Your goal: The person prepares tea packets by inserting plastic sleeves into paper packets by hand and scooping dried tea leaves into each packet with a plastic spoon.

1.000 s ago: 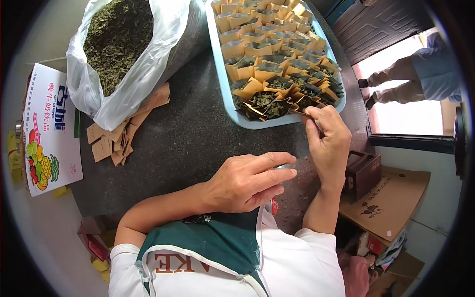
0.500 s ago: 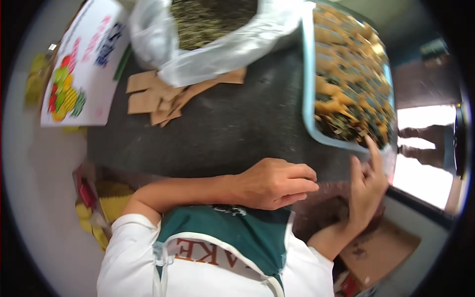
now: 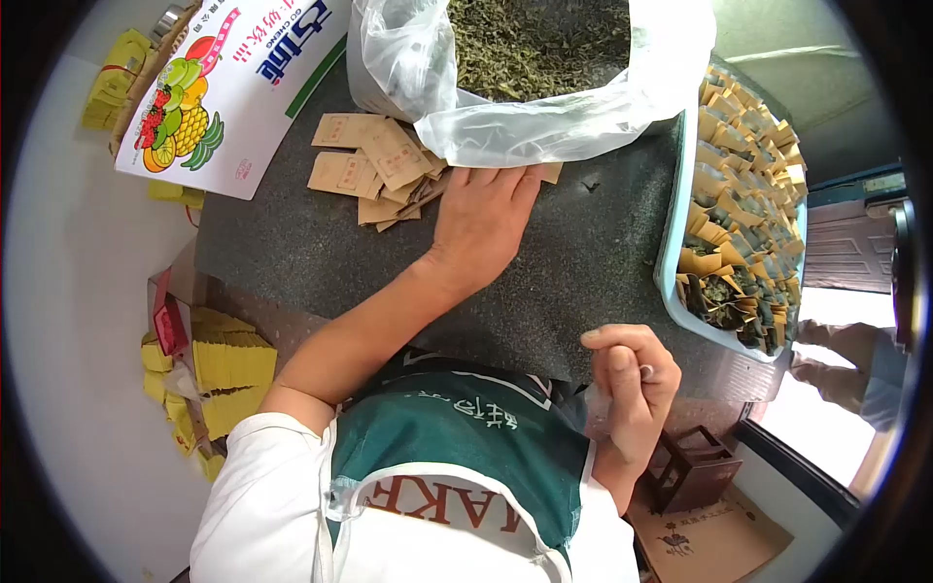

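My left hand point(image 3: 481, 228) reaches to the front edge of the clear plastic bag point(image 3: 544, 136). Its fingers lie flat and stretched forward, with the tips hidden by the plastic. Beside them, small brown paper packets point(image 3: 394, 155) lie in a loose pile, partly under the bag. Dark dried leaves point(image 3: 530, 49) fill the bag. Loosely curled, my right hand point(image 3: 637, 389) hangs near the table's front edge with nothing visible in it. A light blue tray point(image 3: 671, 262) on the right holds rows of upright open packets point(image 3: 743, 223) with leaves inside.
A white printed carton point(image 3: 228, 97) stands at the back left of the dark table point(image 3: 573, 282). Yellow bundles point(image 3: 228, 360) lie below on the left. At the lower right are a small wooden stool point(image 3: 690, 466) and cardboard point(image 3: 719, 539). Someone's legs point(image 3: 836, 355) show beyond the doorway.
My left hand has moved forward from the table's front edge to the bag and packets. My right hand has drawn back from the tray toward my body, its fingers now curled.
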{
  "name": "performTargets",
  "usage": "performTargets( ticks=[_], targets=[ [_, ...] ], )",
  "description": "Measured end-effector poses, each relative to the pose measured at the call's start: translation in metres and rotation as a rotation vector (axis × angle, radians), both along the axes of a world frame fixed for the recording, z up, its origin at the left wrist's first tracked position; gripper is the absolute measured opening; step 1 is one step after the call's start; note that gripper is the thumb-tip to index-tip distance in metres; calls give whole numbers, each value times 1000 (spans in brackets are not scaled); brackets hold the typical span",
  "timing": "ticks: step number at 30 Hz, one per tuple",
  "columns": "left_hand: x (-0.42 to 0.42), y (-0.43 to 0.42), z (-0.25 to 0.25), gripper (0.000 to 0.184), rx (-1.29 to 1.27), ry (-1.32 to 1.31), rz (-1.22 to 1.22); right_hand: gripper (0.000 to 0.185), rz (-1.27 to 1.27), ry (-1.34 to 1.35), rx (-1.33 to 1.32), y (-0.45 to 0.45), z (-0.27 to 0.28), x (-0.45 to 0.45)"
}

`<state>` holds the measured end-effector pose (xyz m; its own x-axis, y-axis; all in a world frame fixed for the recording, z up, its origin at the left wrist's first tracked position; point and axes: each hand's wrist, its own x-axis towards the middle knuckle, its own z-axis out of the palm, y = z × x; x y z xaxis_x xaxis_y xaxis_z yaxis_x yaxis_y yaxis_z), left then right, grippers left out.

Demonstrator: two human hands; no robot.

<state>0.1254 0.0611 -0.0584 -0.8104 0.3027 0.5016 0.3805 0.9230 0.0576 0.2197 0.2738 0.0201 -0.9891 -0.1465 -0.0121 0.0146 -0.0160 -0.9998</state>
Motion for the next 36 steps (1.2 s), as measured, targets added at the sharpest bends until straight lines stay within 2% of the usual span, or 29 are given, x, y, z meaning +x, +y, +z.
performTargets(
  ticks=[1, 5, 7, 8, 12, 14, 15, 17, 19, 20, 22, 25, 27, 28, 30, 31, 33, 36],
  targets=[
    [-1, 2, -3, 50, -34, -30, 33, 28, 24, -14, -8, -2, -1, -2],
    [13, 8, -5, 49, 103, -179, 4, 28, 38, -52, -8, 2, -13, -3],
    [30, 6, 4, 43, 193, -369, -203, 27, 26, -96, -24, 8, -20, -1],
    [38, 4, 4, 31, 269, -354, -298, 27, 8, -135, -48, 9, -23, 0],
    [56, -9, 1, 24, 397, -353, -425, 25, -76, -195, -75, 13, -35, -1],
    [59, -17, 5, 16, 447, -160, -384, 24, -115, -204, -19, 7, -36, -3],
    [62, -20, 7, 16, 452, -158, -385, 23, -151, -207, 28, 5, -37, -4],
    [71, -25, 13, 14, 499, -220, -33, 19, -153, -227, 77, 4, -47, -10],
    [70, -28, 18, 11, 406, -277, 64, 22, -234, -21, 399, -6, -57, -21],
    [69, -28, 17, 12, 352, -278, 70, 23, -165, -134, 387, -8, -55, -25],
    [68, -24, 15, 12, 301, -276, 76, 25, -97, -167, 346, -22, -46, -33],
    [66, -10, 16, 19, 426, -300, -26, 31, -20, -249, 263, -42, -46, -41],
    [65, -5, 18, 24, 612, -420, -18, 29, 3, -160, 456, -48, -46, -42],
    [65, -6, 20, 24, 618, -426, -18, 23, -6, -139, 426, -49, -52, -40],
    [64, -10, 22, 32, 770, -667, -77, 23, 2, -164, 374, -48, -60, -35],
    [65, -10, 20, 32, 772, -674, -75, 23, 6, -178, 315, -47, -63, -33],
    [64, -9, 17, 39, 1139, -748, -203, 20, -14, -153, 254, -45, -66, -34],
    [62, -14, 15, 46, 1184, -875, -338, 18, -20, -152, 142, -41, -59, -36]
  ],
)
